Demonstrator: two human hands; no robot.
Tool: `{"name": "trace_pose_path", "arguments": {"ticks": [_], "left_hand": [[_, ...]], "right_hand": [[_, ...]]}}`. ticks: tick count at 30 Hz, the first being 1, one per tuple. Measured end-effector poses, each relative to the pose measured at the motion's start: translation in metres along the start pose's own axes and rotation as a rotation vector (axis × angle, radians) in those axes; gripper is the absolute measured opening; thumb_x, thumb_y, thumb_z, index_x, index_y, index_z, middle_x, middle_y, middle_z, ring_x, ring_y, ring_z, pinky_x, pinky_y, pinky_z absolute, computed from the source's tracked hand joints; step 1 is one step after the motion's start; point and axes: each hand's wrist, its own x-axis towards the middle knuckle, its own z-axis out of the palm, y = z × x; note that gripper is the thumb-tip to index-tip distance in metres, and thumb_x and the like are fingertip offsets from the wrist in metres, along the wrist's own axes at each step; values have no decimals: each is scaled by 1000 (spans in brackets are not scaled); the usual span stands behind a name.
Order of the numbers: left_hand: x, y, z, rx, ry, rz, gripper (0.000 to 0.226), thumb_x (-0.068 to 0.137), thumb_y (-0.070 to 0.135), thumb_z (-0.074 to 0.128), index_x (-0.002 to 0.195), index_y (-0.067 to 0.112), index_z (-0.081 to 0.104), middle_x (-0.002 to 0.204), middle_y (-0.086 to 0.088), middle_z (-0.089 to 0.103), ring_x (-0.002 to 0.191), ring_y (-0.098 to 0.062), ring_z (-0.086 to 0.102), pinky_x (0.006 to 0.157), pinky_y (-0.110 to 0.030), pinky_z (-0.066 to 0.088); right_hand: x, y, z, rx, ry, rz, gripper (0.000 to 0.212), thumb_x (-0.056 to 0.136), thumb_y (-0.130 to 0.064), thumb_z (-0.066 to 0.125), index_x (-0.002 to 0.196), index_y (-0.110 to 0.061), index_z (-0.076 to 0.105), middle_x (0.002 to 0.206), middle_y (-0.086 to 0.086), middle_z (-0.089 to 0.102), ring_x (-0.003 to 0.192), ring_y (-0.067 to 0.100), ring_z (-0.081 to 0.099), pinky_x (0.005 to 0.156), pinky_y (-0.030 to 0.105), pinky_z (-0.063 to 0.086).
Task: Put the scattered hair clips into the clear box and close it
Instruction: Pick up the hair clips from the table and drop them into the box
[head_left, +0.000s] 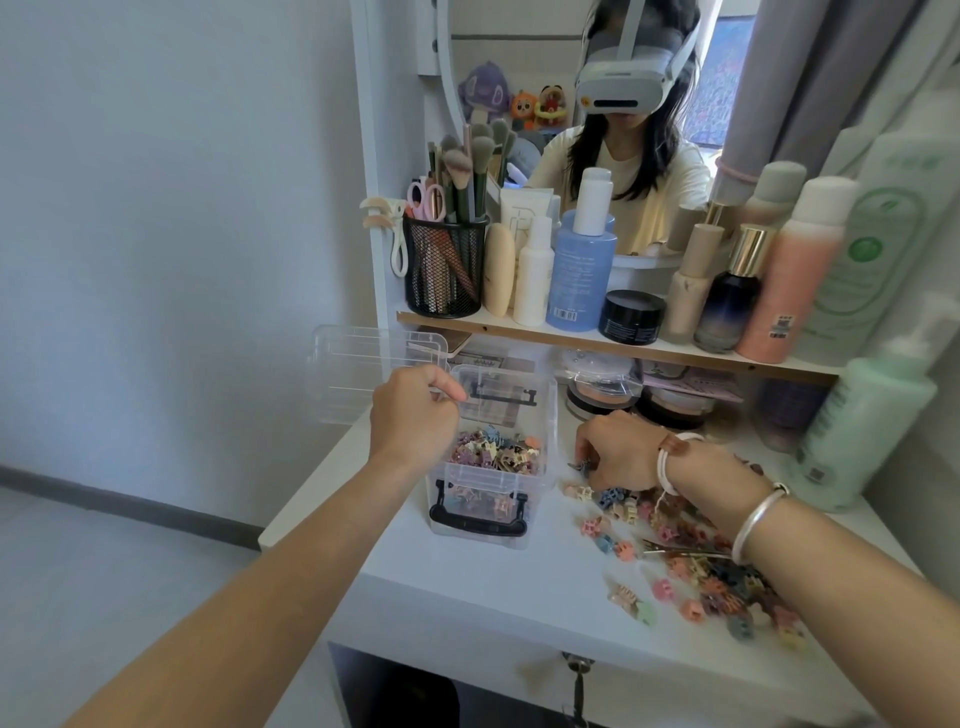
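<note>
A clear box (543, 415) with black latches stands open on the white vanity top, holding several small pastel hair clips (493, 451). Its clear lid (358, 374) lies tilted at the table's left back edge. My left hand (415, 415) hovers over the box's left rim, fingers curled; whether they pinch anything is unclear. My right hand (618, 452) reaches down just right of the box and pinches a dark clip (581, 466). Several scattered clips (691, 566) lie on the table under and beside my right forearm.
A shelf (571, 338) above holds bottles, a black jar (631, 316) and a mesh brush holder (447, 270). Compacts (602, 397) sit under the shelf behind the box. A tall green bottle (857, 431) stands at the right. The table's front edge has a key below.
</note>
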Motion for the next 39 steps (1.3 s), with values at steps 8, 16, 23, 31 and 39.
{"name": "trace_pose_path", "arguments": {"ticks": [8,16,23,31,39], "left_hand": [[0,0,0,8,0,7,38,81,-7,47,60,23,57,105,-13,68,101,-34,61,87,-42,53],[0,0,0,8,-1,8,39,81,-6,47,59,24,56,106,-13,68,102,-34,61,89,-44,52],[0,-1,0,8,-2,9,40,81,-7,47,59,25,56,109,-14,67,104,-35,61,91,-43,51],[1,-1,1,7,-2,11,40,81,-6,47,59,25,56,108,-14,68,105,-35,60,90,-44,51],[1,-1,1,0,-2,4,39,80,-7,47,58,25,56,108,-15,67,96,-33,63,79,-36,52]], "right_hand": [[-2,7,-5,32,7,6,31,78,-9,64,108,-2,64,112,12,65,102,25,60,85,30,50],[0,5,-3,6,-25,22,32,79,-9,63,110,-4,61,116,11,62,106,25,58,79,25,45],[1,8,-3,47,-41,44,35,79,-12,65,113,-5,56,119,11,58,100,22,54,73,22,39],[-6,6,-42,232,150,-2,19,76,-5,64,92,-12,57,91,7,61,71,13,52,60,18,42],[-8,-57,-77,368,212,-241,16,77,-4,65,82,-17,57,73,-7,55,59,3,51,55,10,42]]}}
